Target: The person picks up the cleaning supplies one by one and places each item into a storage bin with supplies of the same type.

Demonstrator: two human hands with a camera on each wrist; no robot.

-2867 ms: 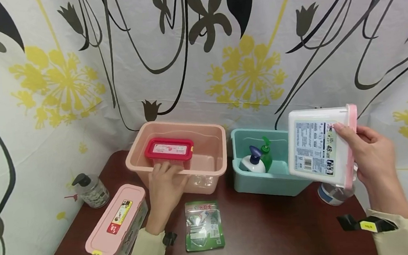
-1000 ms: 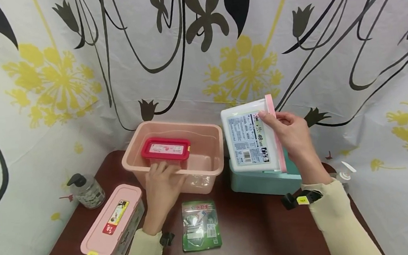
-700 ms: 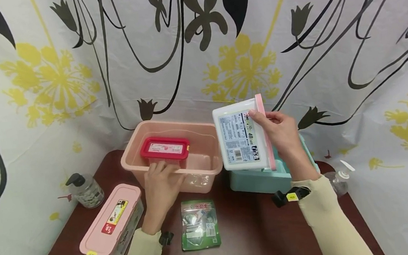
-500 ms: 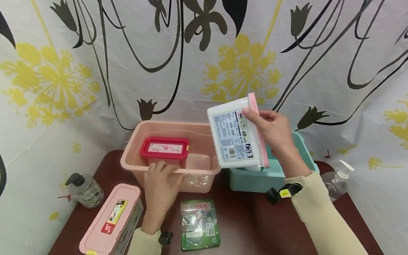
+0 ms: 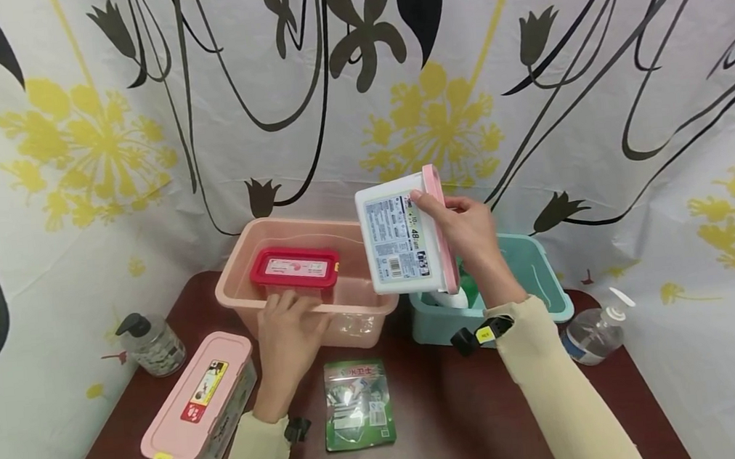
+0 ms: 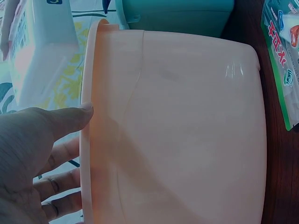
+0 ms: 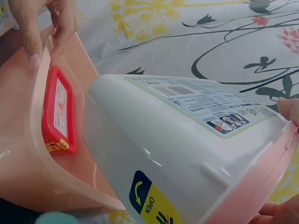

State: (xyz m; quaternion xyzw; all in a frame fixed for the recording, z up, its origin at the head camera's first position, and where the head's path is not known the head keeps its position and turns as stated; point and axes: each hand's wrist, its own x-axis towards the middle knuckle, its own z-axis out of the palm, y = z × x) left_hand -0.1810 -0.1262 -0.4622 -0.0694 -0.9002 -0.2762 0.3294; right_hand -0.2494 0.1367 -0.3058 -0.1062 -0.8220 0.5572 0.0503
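Note:
My left hand (image 5: pixel 289 338) grips the front rim of the peach bin (image 5: pixel 374 303), with the thumb outside and the fingers inside. A clear box with a red lid (image 5: pixel 295 266) sits in that bin, just behind the fingers. My right hand (image 5: pixel 470 239) holds a white plastic tub with a pink lid (image 5: pixel 401 237) by its lid side. The tub is tipped on its side, its printed label facing me. It hangs in the air, overlapping the peach bin's right end and the teal bin (image 5: pixel 535 273) in the head view.
Pump bottles, partly hidden, stand in the teal bin. A clear pump bottle (image 5: pixel 593 334) is at the right and a black-topped one (image 5: pixel 154 343) at the left. A pink-lidded box (image 5: pixel 201 397) and a green pouch (image 5: pixel 358 405) lie in front on the dark table (image 5: pixel 462 411).
My right hand has carried the white tub leftward, from beyond the teal bin's right side to the peach bin's right edge. My left hand has stayed on the peach bin's rim.

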